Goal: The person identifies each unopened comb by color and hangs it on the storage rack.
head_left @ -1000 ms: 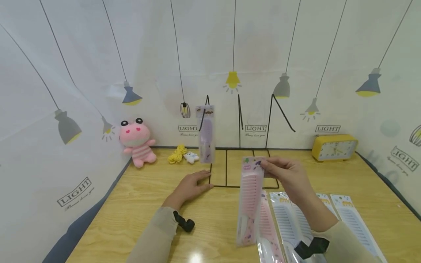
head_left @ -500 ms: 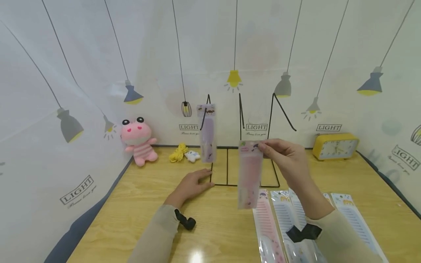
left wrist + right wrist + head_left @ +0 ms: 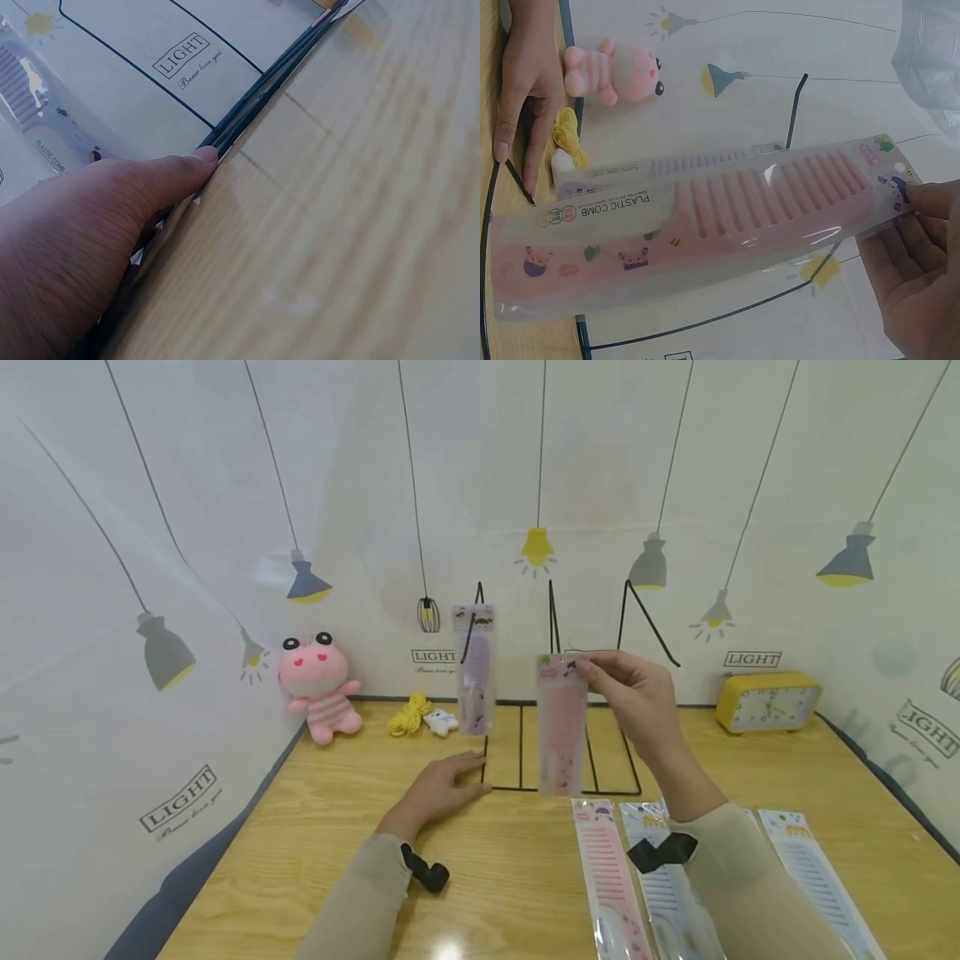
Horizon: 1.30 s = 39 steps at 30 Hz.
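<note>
On the table (image 3: 285,860), the rack (image 3: 521,747) could tip or slide if a push lands high on its thin frame. The left hand (image 3: 437,789), fingers extended and parted, touches the base's front left corner, which probably steadies that side best. The right hand (image 3: 637,697) pinches the pink comb (image 3: 562,727) by 1 top corner, holding it nearly upright before the rack's middle. With just 1 corner gripped, the pack could twist or slip; swung left, it could knock the purple comb (image 3: 475,677) hanging on the left hook (image 3: 468,639). The middle hook (image 3: 553,618) partly hides behind the card, so contact there cannot be told, and its tip could snag the plastic.

As for room, the table's side edges lie well apart from both hands; its near edge is out of view. The widest space is at front left. Packs (image 3: 609,877) lie under and beside the right forearm, where a lowered sleeve (image 3: 738,843) might drag them. The toy (image 3: 321,689) and clock (image 3: 770,702) stand farther out; the yarn (image 3: 408,714) lies nearer the rack.
</note>
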### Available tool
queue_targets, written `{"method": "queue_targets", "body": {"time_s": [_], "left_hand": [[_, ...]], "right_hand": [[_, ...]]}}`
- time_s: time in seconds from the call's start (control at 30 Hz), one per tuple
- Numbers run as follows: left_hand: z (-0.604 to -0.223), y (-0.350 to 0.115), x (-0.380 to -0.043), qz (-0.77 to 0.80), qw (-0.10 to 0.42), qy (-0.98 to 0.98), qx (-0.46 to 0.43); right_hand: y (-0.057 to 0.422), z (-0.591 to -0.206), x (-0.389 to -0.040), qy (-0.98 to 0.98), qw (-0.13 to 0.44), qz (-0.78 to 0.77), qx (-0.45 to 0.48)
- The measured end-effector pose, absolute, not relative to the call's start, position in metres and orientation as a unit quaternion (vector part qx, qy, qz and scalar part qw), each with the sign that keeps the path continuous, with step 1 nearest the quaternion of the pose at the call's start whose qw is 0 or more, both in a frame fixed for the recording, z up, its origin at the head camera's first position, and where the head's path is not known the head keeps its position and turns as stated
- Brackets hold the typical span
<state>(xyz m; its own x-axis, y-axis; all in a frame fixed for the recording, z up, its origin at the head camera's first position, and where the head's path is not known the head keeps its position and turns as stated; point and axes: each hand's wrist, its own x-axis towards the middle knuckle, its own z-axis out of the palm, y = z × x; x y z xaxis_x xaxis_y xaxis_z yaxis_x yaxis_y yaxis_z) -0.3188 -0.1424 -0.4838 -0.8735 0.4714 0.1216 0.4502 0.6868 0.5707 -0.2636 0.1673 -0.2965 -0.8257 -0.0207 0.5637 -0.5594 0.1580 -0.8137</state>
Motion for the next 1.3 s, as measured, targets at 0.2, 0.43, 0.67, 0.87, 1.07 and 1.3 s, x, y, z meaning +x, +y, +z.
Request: {"method": "queue_targets", "body": {"time_s": [0.2,0.43,0.67,0.87,1.07,1.3], "left_hand": [[-0.486,-0.141,-0.318,0.299,0.019,0.921,0.250],[-0.487,-0.140,-0.319,0.297,0.016,0.921,0.252],[-0.487,-0.140,-0.317,0.302,0.022,0.919,0.254],[-0.487,-0.141,-0.319,0.295,0.015,0.921,0.256],[-0.486,-0.143,-0.321,0.292,0.018,0.924,0.244],[-0.489,-0.143,-0.322,0.295,0.022,0.924,0.244]], "right_hand": [[0.168,-0.297,-0.268,-0.726,0.211,0.624,0.196],[0.167,-0.301,-0.272,-0.726,0.206,0.624,0.201],[0.166,-0.303,-0.275,-0.729,0.217,0.617,0.202],[0.164,-0.302,-0.281,-0.722,0.209,0.627,0.205],[0.163,-0.302,-0.291,-0.731,0.210,0.621,0.191],[0.163,-0.303,-0.302,-0.738,0.209,0.619,0.168]]}}
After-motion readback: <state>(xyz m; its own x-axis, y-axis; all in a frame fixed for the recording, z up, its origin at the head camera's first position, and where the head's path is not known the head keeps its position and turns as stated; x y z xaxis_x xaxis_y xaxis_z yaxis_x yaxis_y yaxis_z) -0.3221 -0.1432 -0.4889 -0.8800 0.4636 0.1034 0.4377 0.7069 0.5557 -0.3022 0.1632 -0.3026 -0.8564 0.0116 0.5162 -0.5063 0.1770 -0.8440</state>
